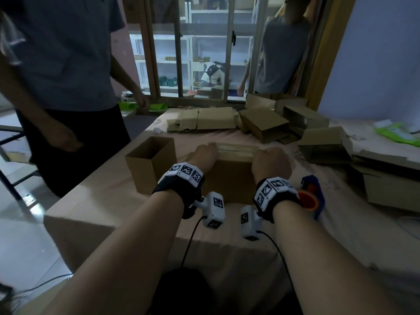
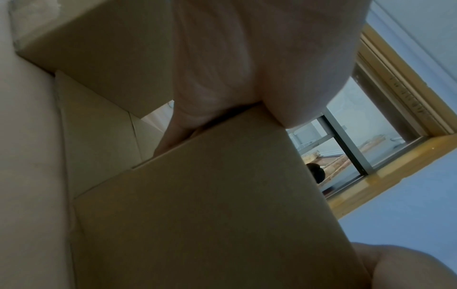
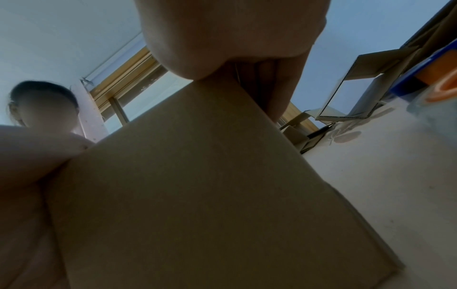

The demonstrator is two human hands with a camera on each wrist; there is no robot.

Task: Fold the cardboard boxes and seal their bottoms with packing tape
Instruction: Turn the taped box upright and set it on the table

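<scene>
Two hands sit on the top edge of the cardboard box (image 1: 229,176) in front of you: your left hand (image 1: 203,155) at its left end, your right hand (image 1: 270,162) at its right. The box stands on the desk (image 1: 109,196), its broad brown face toward you and its long axis running left to right across your view. The cardboard is plain and unprinted, and along the top you can see pale layered flap edges between your hands. Each grip is curled over that top edge, fingers hooked past it and the heel of the palm against the near face; in the right wrist view the fingers (image 3: 279,93) reach down behind the panel. How tightly the left fingers close is hard to judge, since that wrist view is mostly palm and cardboard. Just left of the box stands a second carton (image 1: 151,162), upright with its top open. A blue tape dispenser (image 1: 311,196) with an orange hub lies on the desk just right of your right wrist. Farther back are flattened cartons (image 1: 202,120) and a jumble of folded boxes (image 1: 295,123). A person in a grey shirt (image 1: 59,71) stands at the desk's left side.
</scene>
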